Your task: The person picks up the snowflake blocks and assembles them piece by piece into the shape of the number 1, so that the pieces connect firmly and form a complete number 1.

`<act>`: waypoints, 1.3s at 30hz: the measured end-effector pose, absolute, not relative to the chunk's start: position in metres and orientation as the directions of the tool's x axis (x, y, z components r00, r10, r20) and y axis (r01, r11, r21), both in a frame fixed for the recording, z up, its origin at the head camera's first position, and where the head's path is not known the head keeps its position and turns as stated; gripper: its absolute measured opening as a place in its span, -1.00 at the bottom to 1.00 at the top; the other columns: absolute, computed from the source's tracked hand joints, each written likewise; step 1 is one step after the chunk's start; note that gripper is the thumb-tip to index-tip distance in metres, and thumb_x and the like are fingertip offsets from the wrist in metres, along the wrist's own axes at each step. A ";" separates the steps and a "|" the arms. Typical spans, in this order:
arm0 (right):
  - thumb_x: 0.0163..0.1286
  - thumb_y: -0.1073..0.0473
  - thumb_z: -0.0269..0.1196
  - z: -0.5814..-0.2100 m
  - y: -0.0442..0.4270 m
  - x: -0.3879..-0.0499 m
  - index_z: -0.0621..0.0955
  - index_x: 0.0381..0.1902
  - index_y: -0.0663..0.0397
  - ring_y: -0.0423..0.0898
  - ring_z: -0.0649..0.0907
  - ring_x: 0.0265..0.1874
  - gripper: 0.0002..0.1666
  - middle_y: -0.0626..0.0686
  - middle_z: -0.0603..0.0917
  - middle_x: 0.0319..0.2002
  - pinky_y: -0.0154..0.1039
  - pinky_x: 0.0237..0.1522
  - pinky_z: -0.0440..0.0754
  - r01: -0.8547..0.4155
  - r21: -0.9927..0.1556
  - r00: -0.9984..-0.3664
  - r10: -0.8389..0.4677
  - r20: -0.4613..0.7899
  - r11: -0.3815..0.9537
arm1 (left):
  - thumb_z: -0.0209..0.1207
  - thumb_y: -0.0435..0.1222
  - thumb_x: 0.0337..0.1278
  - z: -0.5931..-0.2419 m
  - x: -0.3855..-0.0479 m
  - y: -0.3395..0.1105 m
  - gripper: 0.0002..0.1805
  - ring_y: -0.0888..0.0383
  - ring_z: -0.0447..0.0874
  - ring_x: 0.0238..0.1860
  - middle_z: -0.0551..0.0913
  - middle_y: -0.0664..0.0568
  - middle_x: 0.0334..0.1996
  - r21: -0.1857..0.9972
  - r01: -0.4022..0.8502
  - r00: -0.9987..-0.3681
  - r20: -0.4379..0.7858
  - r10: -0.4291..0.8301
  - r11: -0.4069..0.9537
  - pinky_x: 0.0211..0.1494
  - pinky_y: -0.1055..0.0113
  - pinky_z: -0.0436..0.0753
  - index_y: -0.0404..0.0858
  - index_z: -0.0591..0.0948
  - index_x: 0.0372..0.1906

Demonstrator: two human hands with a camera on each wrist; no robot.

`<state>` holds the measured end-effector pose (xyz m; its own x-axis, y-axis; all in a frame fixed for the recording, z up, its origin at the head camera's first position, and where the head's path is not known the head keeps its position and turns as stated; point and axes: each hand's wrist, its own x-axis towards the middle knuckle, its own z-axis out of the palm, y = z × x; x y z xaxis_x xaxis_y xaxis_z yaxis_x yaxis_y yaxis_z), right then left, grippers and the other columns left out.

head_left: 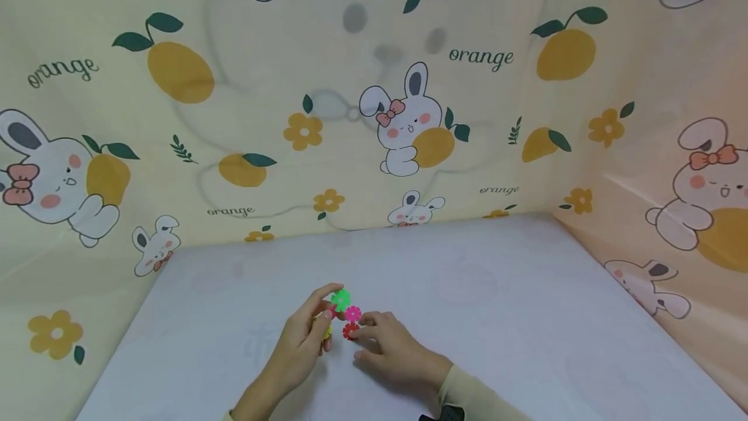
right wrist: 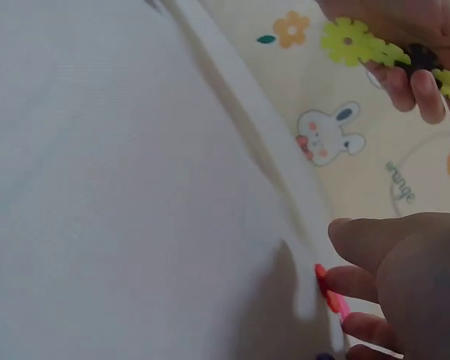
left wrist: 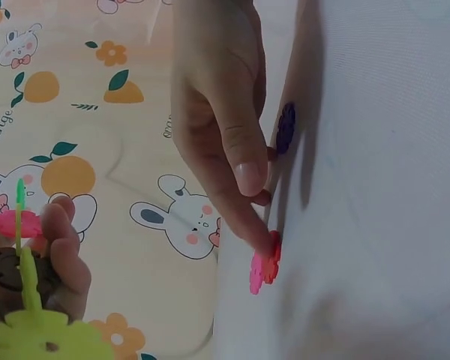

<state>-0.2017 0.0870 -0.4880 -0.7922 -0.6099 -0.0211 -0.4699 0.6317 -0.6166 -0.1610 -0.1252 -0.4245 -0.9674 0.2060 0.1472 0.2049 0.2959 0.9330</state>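
My left hand (head_left: 300, 343) (left wrist: 69, 262) grips a joined set of notched discs: a green one (head_left: 341, 299), a pink one (left wrist: 15, 223), a black one (right wrist: 420, 60) and yellow ones (left wrist: 52, 337) (right wrist: 348, 42). The set is above the table. My right hand (head_left: 397, 349) (left wrist: 225, 112) (right wrist: 420, 277) has its thumb apart, and a fingertip touches a red disc (head_left: 350, 331) (left wrist: 271, 259) (right wrist: 322, 277). Against the red disc is a pink disc (head_left: 353, 314) (left wrist: 256, 272) (right wrist: 343, 306). A dark purple disc (left wrist: 286, 127) lies by the right hand's other fingers.
The white table (head_left: 497, 291) runs to a cloth backdrop (head_left: 362, 193) printed with rabbits and oranges. Side panels of the same cloth stand left and right. A dark watch-like band (head_left: 450, 413) is at the right sleeve.
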 end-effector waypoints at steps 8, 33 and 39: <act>0.38 -0.01 0.36 -0.487 0.095 -0.208 0.75 -0.27 -0.20 -0.16 0.51 0.03 -0.91 -0.08 0.66 0.09 -0.27 -0.01 0.55 -0.438 -0.671 -0.809 -0.588 0.004 0.598 | -0.09 -0.38 0.55 -0.424 -0.161 -0.124 -0.49 0.13 0.52 -0.59 0.63 -0.01 -0.08 0.935 0.186 -0.971 0.129 0.201 0.301 -0.54 0.41 0.55 0.25 0.43 0.34; 0.27 0.13 0.46 -0.489 0.097 -0.211 0.66 -0.15 -0.11 -0.31 0.46 -0.25 -0.77 -0.20 0.61 -0.24 -0.44 -0.21 0.46 -0.479 -0.665 -0.800 -0.597 0.061 0.574 | 0.33 -0.19 0.28 -0.424 -0.162 -0.124 -0.58 0.31 0.47 -0.51 0.61 0.04 -0.33 0.867 0.269 -0.955 0.185 0.230 0.419 -0.42 0.47 0.51 0.06 0.50 0.18; 0.25 0.17 0.47 -0.487 0.097 -0.213 0.65 -0.18 -0.09 -0.36 0.49 -0.34 -0.78 -0.22 0.58 -0.37 -0.45 -0.27 0.49 -0.445 -0.706 -0.796 -0.605 0.030 0.551 | 0.33 -0.25 0.27 -0.425 -0.162 -0.125 -0.59 0.32 0.43 -0.52 0.59 0.05 -0.36 0.861 0.277 -0.955 0.200 0.217 0.427 -0.45 0.48 0.48 0.06 0.51 0.16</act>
<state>-0.2127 0.0968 -0.4872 -0.7959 -0.6046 0.0305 -0.4453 0.5505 -0.7061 -0.1622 -0.1247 -0.4254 -0.9555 0.2174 0.1996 0.2770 0.4273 0.8606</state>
